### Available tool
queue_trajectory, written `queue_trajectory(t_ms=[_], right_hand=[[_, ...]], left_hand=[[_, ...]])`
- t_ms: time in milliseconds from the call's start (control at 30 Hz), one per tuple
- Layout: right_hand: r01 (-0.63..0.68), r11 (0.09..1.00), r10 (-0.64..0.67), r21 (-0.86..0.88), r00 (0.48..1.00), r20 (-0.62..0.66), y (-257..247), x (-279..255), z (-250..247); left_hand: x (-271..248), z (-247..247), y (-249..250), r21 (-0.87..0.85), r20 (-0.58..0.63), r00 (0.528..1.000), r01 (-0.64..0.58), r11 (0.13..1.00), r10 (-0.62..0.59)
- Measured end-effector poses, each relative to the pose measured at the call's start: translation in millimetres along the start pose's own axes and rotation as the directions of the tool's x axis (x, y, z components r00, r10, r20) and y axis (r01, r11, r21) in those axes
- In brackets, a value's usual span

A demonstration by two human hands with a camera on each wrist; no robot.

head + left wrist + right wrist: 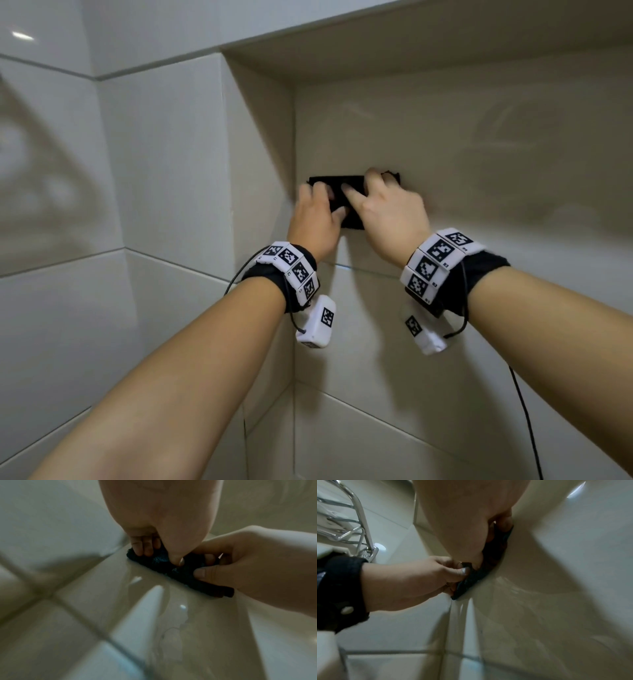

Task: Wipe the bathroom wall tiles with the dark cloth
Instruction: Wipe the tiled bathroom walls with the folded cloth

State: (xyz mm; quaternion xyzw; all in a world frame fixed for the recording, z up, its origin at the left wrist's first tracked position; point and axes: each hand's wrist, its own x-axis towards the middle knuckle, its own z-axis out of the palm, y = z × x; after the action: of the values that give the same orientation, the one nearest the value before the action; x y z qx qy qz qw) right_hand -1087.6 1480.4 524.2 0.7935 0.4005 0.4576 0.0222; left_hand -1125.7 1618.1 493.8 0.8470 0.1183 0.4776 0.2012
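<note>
The dark cloth (342, 187) lies flat against the beige wall tile (479, 144), just right of the inner corner. Both hands hold it there. My left hand (327, 205) grips the cloth's left part, fingers curled over its top and thumb on its front. My right hand (371, 190) grips the right part, with one finger stretched across the middle. In the left wrist view the cloth (161, 566) is pinched by the left hand (159, 553) and the right hand (204, 566). In the right wrist view the left hand (460, 573) clasps the cloth's (471, 580) lower end.
The side wall (164, 171) meets the wiped wall at a corner close to the left hand. An overhang (411, 44) runs above. A chrome wire rack (354, 524) is fixed to the side wall. Wet streaks (171, 608) run down the tile below the cloth.
</note>
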Motion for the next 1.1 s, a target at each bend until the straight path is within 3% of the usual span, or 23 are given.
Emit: queue_trajectory(t_ms=[233,467,1100], right_hand=[[-0.034,0.999,0.031,-0.011,0.979,-0.202,9.6,61.2,-19.6],[-0.044,0.998,0.05,0.043,0.985,-0.163,17.7,96.9,-45.8],[-0.011,0.992,0.024,0.126,0.995,-0.1,1.6,61.6,-26.3]], left_hand=[[68.8,-39.2,15.9,0.087,-0.05,0.998,-0.021,0.996,0.026],[112.9,-59.2,32.2,0.105,-0.063,0.998,0.013,0.994,-0.007],[81.5,-55.1,26.0,0.288,0.041,0.999,-0.01,0.958,-0.002]])
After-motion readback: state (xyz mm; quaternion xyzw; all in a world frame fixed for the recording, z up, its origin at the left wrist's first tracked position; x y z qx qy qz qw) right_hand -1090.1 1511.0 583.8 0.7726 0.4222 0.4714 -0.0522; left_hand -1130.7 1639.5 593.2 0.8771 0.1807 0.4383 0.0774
